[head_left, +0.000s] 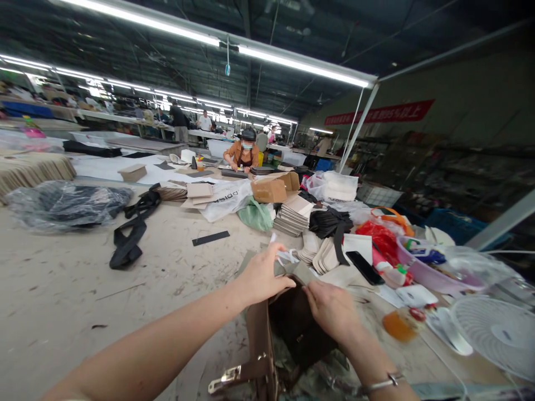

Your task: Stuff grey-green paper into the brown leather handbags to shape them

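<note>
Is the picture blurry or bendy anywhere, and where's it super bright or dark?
Head view: the tube light glares white; the brown bag is dark inside; the fan looks stretched and soft; the red banner's left letters are smeared.

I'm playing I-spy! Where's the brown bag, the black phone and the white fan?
Brown bag (295, 326): head view, its dark panel.
Black phone (365, 268): head view, its dark screen.
White fan (502, 334): head view, grille centre.

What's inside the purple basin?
Inside the basin, a blue item and something green show. Clear plastic lies over the right side; what is under it can't be made out.
</note>
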Action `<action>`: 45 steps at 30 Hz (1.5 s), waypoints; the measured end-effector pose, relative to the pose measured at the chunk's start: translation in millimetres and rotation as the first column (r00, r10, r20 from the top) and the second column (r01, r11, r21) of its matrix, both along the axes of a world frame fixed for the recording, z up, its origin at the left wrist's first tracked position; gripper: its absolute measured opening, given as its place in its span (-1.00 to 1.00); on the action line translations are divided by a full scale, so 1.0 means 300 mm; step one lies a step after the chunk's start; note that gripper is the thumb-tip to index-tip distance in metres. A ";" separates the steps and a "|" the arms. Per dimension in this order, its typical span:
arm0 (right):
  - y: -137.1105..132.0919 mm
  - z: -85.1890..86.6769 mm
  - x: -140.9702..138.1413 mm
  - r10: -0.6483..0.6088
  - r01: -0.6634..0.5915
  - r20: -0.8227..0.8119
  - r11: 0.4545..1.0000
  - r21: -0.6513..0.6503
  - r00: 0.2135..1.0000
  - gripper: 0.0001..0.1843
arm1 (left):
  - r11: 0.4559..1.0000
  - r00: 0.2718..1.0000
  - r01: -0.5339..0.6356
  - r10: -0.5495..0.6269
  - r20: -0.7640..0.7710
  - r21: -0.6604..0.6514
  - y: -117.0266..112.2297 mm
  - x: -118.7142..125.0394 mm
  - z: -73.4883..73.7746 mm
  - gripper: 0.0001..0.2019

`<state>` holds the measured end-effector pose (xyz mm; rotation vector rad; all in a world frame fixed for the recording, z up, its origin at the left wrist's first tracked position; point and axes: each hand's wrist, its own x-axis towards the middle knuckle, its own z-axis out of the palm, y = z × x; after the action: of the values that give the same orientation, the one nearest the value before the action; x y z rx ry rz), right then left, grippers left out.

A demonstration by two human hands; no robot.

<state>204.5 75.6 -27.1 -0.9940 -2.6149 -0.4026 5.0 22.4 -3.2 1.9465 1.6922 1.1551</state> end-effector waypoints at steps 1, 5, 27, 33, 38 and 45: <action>-0.006 0.001 0.006 0.003 -0.003 -0.012 1.000 0.004 1.000 -0.70 | 1.000 1.000 -0.011 0.011 -0.023 -0.021 -0.023 0.003 0.011 -0.19; -0.048 0.015 0.027 0.019 -0.018 -0.034 1.000 0.009 0.999 -0.69 | 0.982 0.970 0.028 -0.072 -0.232 -0.185 -0.090 0.013 0.015 -0.18; -0.116 -0.020 0.192 -0.129 0.094 -0.184 0.978 -0.188 0.974 -0.61 | 0.847 0.744 0.500 -0.526 -0.412 -0.180 0.104 0.087 0.037 -0.95; -0.090 -0.041 0.230 -0.146 0.094 -0.224 0.969 -0.229 0.964 -0.60 | 0.771 0.715 0.596 -0.637 -0.288 -0.226 0.182 0.108 0.038 -0.95; -0.057 -0.059 0.256 -0.170 0.086 -0.266 0.950 -0.299 0.949 -0.60 | 0.727 0.678 0.637 -0.686 -0.264 -0.256 0.175 0.123 0.048 -0.95; -0.043 -0.066 0.277 -0.156 0.003 -0.319 0.902 -0.432 0.935 -0.62 | 0.789 0.687 0.595 -0.598 -0.413 -0.154 0.129 0.152 0.042 -0.94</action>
<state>287.6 62.7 -46.8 -1.1830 -2.3804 0.3256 50.5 61.1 9.6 2.6156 1.0355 0.4713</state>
